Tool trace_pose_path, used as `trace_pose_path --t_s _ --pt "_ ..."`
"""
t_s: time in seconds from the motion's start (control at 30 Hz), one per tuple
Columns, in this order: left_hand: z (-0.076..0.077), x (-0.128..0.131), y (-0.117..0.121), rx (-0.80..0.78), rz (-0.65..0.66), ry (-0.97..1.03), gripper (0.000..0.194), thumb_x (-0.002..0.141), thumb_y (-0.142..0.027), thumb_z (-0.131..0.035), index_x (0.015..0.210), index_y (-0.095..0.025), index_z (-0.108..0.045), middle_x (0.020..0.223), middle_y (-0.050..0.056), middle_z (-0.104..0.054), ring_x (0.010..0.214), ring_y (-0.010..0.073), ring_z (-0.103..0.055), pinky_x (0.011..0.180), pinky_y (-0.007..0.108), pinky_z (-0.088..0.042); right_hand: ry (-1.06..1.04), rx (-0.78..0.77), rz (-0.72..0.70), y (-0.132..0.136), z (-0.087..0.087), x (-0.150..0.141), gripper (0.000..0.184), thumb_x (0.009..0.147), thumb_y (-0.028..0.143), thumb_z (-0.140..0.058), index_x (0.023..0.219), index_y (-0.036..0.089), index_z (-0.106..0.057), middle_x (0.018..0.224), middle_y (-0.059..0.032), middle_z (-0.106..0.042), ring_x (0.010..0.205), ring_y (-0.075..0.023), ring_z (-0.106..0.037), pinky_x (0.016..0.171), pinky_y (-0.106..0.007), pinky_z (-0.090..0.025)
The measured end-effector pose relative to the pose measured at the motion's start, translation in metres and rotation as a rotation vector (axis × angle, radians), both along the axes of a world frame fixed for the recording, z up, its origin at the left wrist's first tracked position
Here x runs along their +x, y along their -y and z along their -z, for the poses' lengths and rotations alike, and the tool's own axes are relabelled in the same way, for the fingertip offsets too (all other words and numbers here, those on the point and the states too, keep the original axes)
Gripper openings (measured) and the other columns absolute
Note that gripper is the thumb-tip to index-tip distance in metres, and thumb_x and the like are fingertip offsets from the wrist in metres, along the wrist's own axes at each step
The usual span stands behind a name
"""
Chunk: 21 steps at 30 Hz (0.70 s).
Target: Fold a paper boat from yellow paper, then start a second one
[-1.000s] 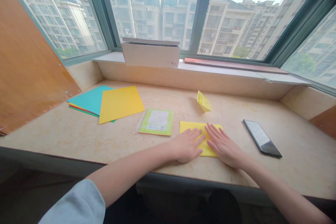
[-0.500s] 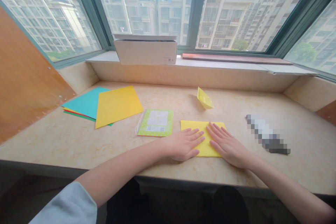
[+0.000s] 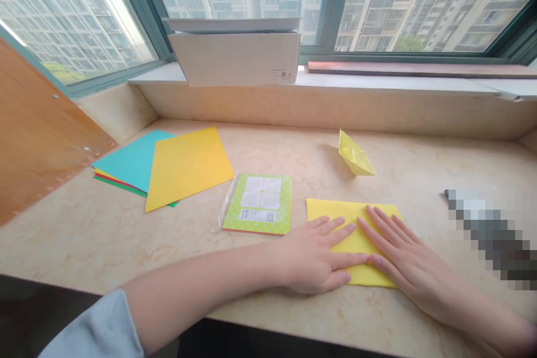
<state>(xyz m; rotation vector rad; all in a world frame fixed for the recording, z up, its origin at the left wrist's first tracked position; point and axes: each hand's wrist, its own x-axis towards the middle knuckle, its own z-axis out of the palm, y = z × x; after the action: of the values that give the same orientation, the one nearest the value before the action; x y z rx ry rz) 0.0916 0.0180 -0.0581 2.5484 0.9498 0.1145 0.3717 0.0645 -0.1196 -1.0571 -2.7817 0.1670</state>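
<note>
A folded sheet of yellow paper (image 3: pixel 356 212) lies flat on the marble-patterned ledge. Across its left part rests my left hand (image 3: pixel 321 254), palm down with fingers spread. My right hand (image 3: pixel 403 257) lies flat over the right part, fingers stretched out and pointing up and left. The left index fingertip meets the right thumb near the paper's middle. Both hands press on the paper without gripping it. Beyond the sheet stands a small folded yellow paper boat (image 3: pixel 354 155). Just left of my left hand is a green packet of paper (image 3: pixel 258 204) in a clear sleeve.
Loose coloured sheets lie at the left, an orange-yellow sheet (image 3: pixel 188 165) over a turquoise one (image 3: pixel 130 159). A white box (image 3: pixel 237 59) stands on the window sill beside a long pinkish flat object (image 3: pixel 411 69). At the right is a blurred-out dark object (image 3: pixel 490 235).
The view has tilted down and come closer, so everything looks larger. My left hand's fingers have spread further across the paper toward the right hand. Both hands stay on the sheet.
</note>
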Motion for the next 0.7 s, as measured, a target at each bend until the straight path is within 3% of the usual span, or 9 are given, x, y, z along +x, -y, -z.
trace_pose_path --t_s 0.2,0.33,0.47,0.7 --pt "0.0 0.001 0.002 0.047 0.023 -0.035 0.044 0.105 -0.043 -0.037 0.149 -0.046 -0.041 0.166 -0.002 -0.023 0.154 0.0295 -0.014 0.124 0.051 -0.018 0.1 -0.096 -0.081 -0.002 0.001 0.03 0.075 0.1 0.053 -0.047 0.161 0.037 -0.007 0.166 0.0006 -0.008 0.15 -0.0342 -0.017 0.119 -0.059 -0.028" --pt "0.006 0.003 0.003 0.092 0.032 -0.023 0.043 0.104 -0.043 -0.04 0.146 -0.046 -0.047 0.165 0.002 -0.027 0.154 0.0328 -0.014 0.123 0.053 -0.019 0.132 -0.125 -0.068 -0.001 0.006 0.045 0.072 0.099 0.052 -0.048 0.16 0.041 -0.01 0.166 0.0025 -0.008 0.149 -0.0361 -0.019 0.116 -0.063 -0.031" --pt "0.004 0.002 0.004 0.092 0.033 -0.02 0.043 0.103 -0.044 -0.042 0.146 -0.044 -0.048 0.165 0.002 -0.025 0.154 0.0333 -0.015 0.123 0.054 -0.018 0.1 -0.14 -0.077 -0.002 0.002 0.042 0.072 0.098 0.053 -0.051 0.159 0.042 -0.014 0.165 0.0037 -0.01 0.148 -0.0366 -0.021 0.117 -0.063 -0.031" --pt "-0.005 -0.007 0.006 0.095 0.089 0.038 0.07 0.089 -0.066 -0.058 0.152 -0.043 -0.039 0.167 0.005 -0.017 0.153 0.0386 -0.012 0.123 0.056 -0.015 0.058 -0.133 -0.075 0.0 -0.001 0.039 0.069 0.098 0.054 -0.049 0.159 0.042 -0.017 0.164 0.005 -0.015 0.148 -0.0352 -0.023 0.119 -0.059 -0.031"
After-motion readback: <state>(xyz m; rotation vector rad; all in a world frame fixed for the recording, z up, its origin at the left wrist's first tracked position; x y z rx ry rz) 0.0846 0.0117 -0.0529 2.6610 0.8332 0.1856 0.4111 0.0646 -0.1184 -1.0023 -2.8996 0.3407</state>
